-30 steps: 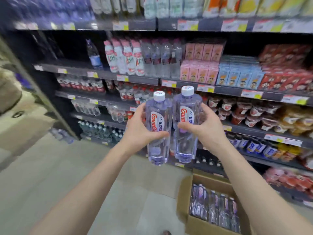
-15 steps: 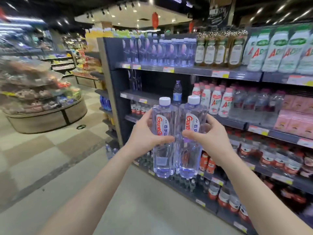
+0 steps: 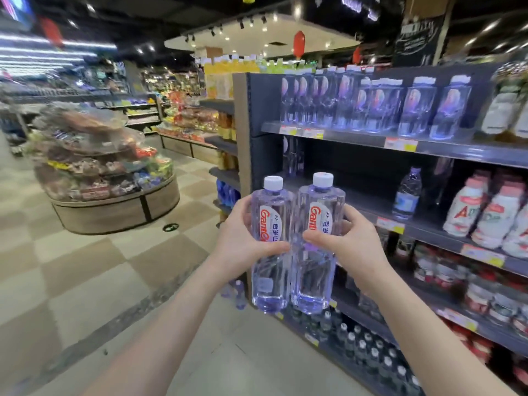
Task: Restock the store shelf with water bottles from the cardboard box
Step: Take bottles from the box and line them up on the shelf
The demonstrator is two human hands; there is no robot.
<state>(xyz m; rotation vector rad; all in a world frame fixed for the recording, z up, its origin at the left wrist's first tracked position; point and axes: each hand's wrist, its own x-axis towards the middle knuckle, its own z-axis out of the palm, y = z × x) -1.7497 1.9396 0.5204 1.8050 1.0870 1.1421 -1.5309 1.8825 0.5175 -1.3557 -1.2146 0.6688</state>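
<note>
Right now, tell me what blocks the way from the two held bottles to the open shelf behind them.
Nothing visible. The two clear white-capped water bottles face a bare dark shelf stretch; the small blue-label bottle stands off right.

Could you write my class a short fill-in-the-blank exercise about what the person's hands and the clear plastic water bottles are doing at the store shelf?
1. The left hand and the right hand each hold ____ clear plastic water bottle.
2. The left bottle and the right bottle both have ____ caps.
3. The two held bottles are side by side and stand ____.
4. The lone small blue-labelled bottle stands on the dark shelf to the ____ of the held bottles.

Missing words: one; white; upright; right
</note>
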